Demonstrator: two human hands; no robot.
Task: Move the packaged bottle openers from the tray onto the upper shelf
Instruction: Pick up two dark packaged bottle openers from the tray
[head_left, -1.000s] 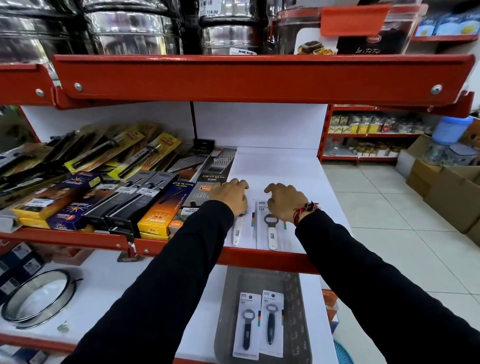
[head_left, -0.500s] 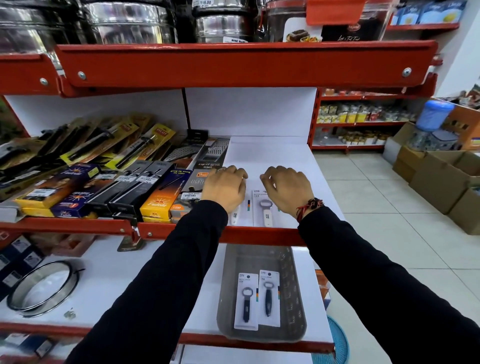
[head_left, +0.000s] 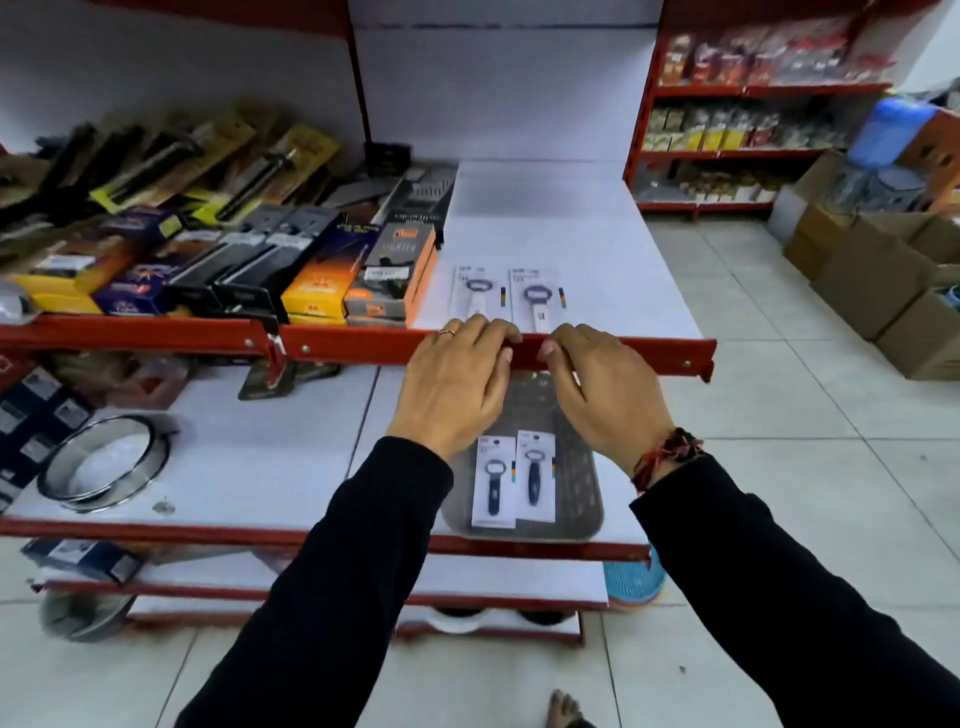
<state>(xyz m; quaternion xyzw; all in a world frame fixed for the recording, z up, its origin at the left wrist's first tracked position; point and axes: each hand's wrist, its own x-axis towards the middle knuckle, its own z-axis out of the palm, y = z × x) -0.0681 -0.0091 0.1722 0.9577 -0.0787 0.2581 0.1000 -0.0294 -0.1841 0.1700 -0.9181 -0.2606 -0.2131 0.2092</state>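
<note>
Both our hands are empty right now, left hand (head_left: 452, 387) and right hand (head_left: 605, 395) hovering mid-frame with fingers loosely curled, over the red front lip of the white upper shelf (head_left: 571, 239). Two white-handled packaged bottle openers (head_left: 506, 299) lie on that shelf just above. Two dark-handled packaged bottle openers (head_left: 511, 480) sit in the grey plastic tray (head_left: 582, 483) below.

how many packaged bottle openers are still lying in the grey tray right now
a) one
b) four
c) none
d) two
d) two: a pair of dark-handled packaged openers lies side by side in the grey tray on the lower shelf, while two white-handled ones already sit on the upper shelf; both hands are empty, left hand and right hand.
</note>
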